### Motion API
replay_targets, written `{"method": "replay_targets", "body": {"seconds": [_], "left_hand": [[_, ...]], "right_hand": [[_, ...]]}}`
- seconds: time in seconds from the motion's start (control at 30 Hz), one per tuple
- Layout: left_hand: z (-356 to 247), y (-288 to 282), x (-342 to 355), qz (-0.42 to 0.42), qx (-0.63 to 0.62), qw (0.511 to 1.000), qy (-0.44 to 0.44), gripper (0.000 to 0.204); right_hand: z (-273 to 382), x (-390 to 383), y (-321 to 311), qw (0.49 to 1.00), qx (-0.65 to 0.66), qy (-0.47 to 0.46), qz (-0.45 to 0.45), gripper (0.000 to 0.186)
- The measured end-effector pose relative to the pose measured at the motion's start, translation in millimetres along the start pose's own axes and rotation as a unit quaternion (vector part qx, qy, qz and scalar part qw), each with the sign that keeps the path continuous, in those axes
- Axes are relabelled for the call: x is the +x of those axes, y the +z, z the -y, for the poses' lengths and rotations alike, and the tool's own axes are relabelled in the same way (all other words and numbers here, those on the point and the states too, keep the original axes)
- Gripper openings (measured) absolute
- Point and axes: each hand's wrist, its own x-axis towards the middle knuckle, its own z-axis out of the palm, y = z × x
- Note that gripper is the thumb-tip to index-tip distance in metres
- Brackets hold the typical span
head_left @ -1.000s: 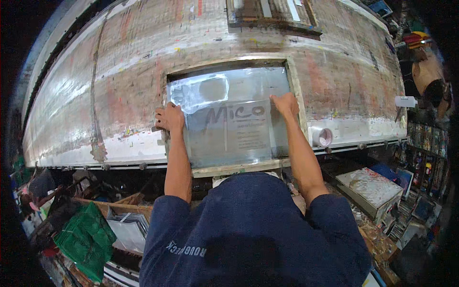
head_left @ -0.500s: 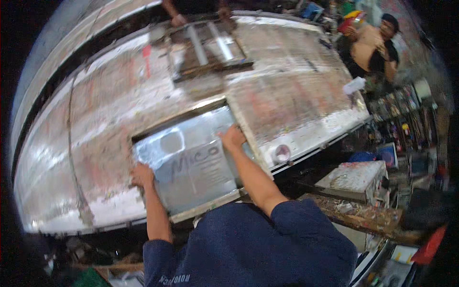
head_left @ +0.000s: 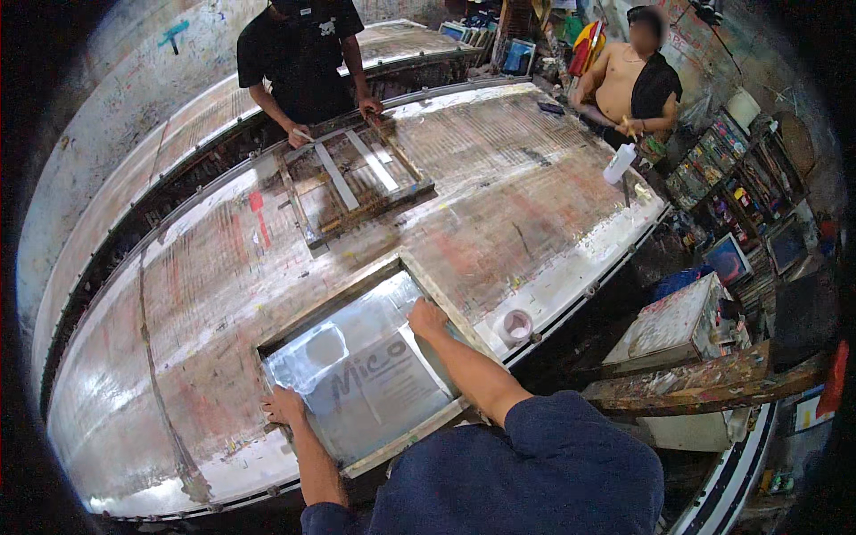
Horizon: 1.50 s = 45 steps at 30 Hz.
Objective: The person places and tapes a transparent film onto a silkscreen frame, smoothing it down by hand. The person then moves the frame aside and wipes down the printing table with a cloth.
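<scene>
In front of me lies a screen-printing frame (head_left: 453, 332), its wooden border around a grey mesh with dark handwriting and a pale patch. My left hand (head_left: 283, 407) is at the frame's left side, its fingers bent over the wooden edge. Inside the right side of the frame, low over the mesh, is my right hand (head_left: 427, 318), its fingers drawn together. A pale strip (head_left: 430, 364) runs from near that hand toward the frame's near edge. Whatever the right fingers pinch, if anything, is hidden.
On the long stained table (head_left: 481, 223), a second frame (head_left: 312, 234) with light strips lies before a co-worker (head_left: 308, 62) in black. Another person (head_left: 624, 85) stands at the far right near a white bottle (head_left: 619, 164). A tape roll (head_left: 517, 326) sits right of my frame.
My view has lifted, bringing more of the far co-worker into sight. Both my hands stay at about the same places on the frame. The person at the right has lowered their hands.
</scene>
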Motion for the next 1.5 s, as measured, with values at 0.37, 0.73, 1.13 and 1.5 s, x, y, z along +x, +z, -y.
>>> {"method": "replay_targets", "body": {"seconds": [0.37, 0.73, 1.13, 1.5], "left_hand": [[-1.2, -1.4, -3.9, -0.020, 0.004, 1.000, -0.002, 0.033], [-1.6, -3.1, -5.2, -0.027, -0.017, 0.999, -0.017, 0.035], [2.0, 2.3, -3.4, -0.044, -0.006, 0.999, 0.009, 0.029], [1.7, 5.4, -2.4, -0.035, -0.004, 0.999, 0.006, 0.031]], "right_hand": [[4.5, -57.3, -1.0, 0.976, -0.044, -0.198, -0.081, 0.042], [-34.8, -99.5, 13.1, 0.929, -0.118, -0.350, 0.018, 0.087], [-20.3, -105.8, 3.8, 0.969, -0.103, -0.226, -0.022, 0.067], [-61.1, -59.1, -10.6, 0.964, 0.049, -0.238, -0.105, 0.038]]}}
